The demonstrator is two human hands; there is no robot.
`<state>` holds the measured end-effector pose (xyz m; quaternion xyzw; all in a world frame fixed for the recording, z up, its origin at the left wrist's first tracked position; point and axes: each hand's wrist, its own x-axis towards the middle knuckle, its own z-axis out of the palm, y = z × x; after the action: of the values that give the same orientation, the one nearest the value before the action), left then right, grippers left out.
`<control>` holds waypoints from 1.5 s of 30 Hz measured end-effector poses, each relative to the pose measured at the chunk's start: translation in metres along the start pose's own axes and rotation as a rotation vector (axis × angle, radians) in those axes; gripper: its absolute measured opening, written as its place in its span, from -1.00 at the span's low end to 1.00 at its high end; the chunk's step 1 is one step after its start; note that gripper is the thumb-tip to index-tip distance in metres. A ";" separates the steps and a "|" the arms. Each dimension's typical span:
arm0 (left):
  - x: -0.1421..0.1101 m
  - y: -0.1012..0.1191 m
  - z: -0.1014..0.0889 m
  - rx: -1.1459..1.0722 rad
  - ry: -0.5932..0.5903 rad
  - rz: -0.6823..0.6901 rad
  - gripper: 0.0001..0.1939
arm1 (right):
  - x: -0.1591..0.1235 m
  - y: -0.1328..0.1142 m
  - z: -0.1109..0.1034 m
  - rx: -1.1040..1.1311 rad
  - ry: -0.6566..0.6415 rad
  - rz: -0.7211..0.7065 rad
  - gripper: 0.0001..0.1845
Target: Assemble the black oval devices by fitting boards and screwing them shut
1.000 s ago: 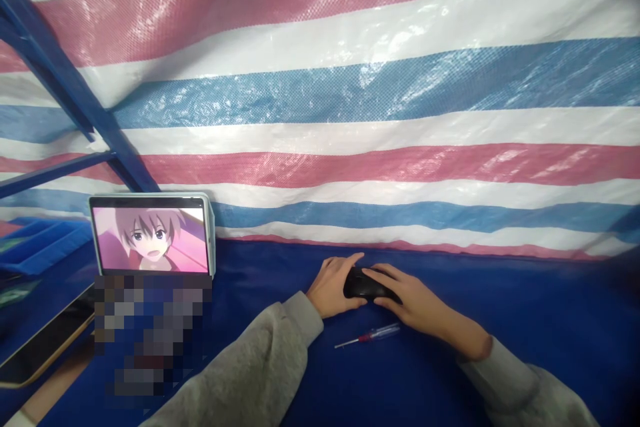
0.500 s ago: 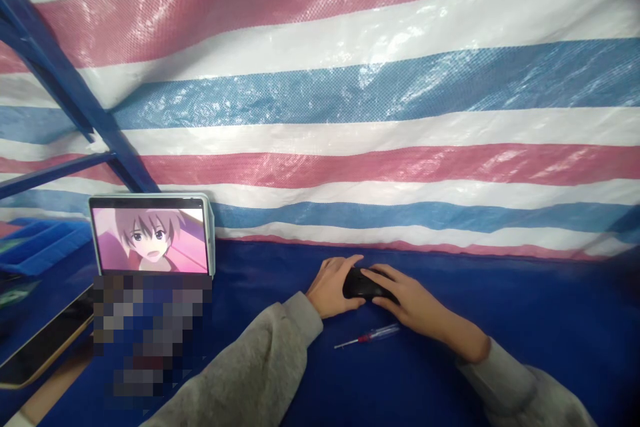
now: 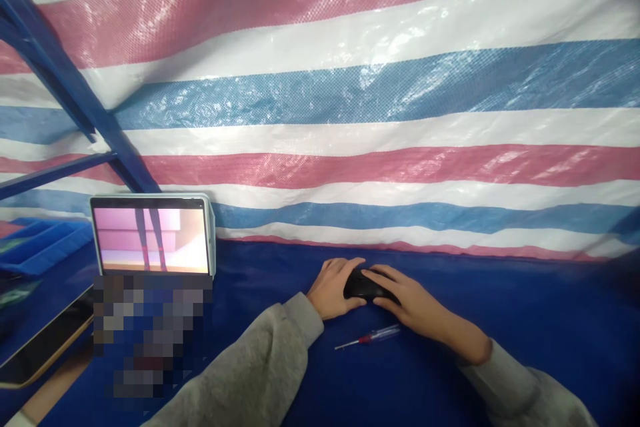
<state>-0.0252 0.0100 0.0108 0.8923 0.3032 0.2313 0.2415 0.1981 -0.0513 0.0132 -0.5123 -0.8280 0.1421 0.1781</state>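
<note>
Between my two hands, on the dark blue table surface [image 3: 450,390], is a black computer mouse [image 3: 364,285] with a smooth rounded body. My left hand [image 3: 334,287] grips its left end, thumb at the near side and fingers over the far side. From the right, my right hand [image 3: 407,293] holds the other end, fingertips on top and thumb along the near edge. The fingers hide both ends of the mouse. Just nearer to me lies a small screwdriver [image 3: 369,337] with a clear handle and a red collar, touched by neither hand.
A tablet [image 3: 153,240] stands propped at the left, playing an animated picture. Beside a blurred-out patch lies a phone [image 3: 47,340], with another person's forearm [image 3: 63,373] near it. Blue trays [image 3: 50,247] sit farther left. A striped tarp [image 3: 380,167] hangs behind the table.
The picture on the tablet has switched to a pair of legs. Both hands, the mouse and the screwdriver stay practically where they were.
</note>
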 end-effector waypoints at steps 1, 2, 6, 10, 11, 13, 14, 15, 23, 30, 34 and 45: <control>0.000 0.000 0.000 0.001 0.003 0.002 -0.18 | 0.000 0.000 0.000 0.008 0.001 -0.004 -0.45; 0.000 0.000 0.000 0.003 0.004 0.002 -0.18 | 0.000 0.001 0.000 0.017 0.003 -0.009 -0.45; 0.000 0.000 0.000 0.012 0.005 0.000 -0.18 | 0.001 0.002 -0.001 0.035 0.008 -0.018 -0.46; 0.000 0.000 0.000 0.017 -0.001 0.001 -0.18 | 0.000 0.002 0.000 0.022 0.013 -0.017 -0.46; 0.000 0.000 0.000 0.018 0.000 0.002 -0.19 | 0.000 0.001 0.000 0.016 0.014 -0.017 -0.46; 0.000 0.001 0.000 0.018 0.003 0.004 -0.19 | 0.000 0.001 0.002 0.000 0.013 -0.017 -0.46; 0.000 0.001 0.000 0.017 0.003 0.004 -0.19 | 0.000 0.001 0.003 -0.010 0.014 -0.015 -0.46; 0.000 0.001 0.000 0.016 0.002 0.004 -0.20 | -0.001 0.001 0.004 -0.018 0.016 -0.013 -0.46; 0.000 0.000 0.001 0.044 0.010 0.013 -0.20 | 0.000 0.000 0.004 -0.026 0.011 0.007 -0.46; 0.000 0.003 0.000 0.118 0.137 0.006 -0.25 | 0.002 0.000 -0.007 -0.009 0.052 0.060 -0.41; 0.001 0.006 -0.002 0.086 0.216 -0.042 -0.45 | 0.003 -0.003 -0.016 0.062 0.127 0.056 -0.48; -0.002 0.005 -0.004 0.095 0.133 0.129 -0.61 | 0.007 -0.012 -0.015 0.056 0.275 0.201 -0.60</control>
<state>-0.0262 0.0062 0.0160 0.9031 0.2713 0.2902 0.1628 0.1926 -0.0499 0.0331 -0.6020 -0.7361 0.1105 0.2889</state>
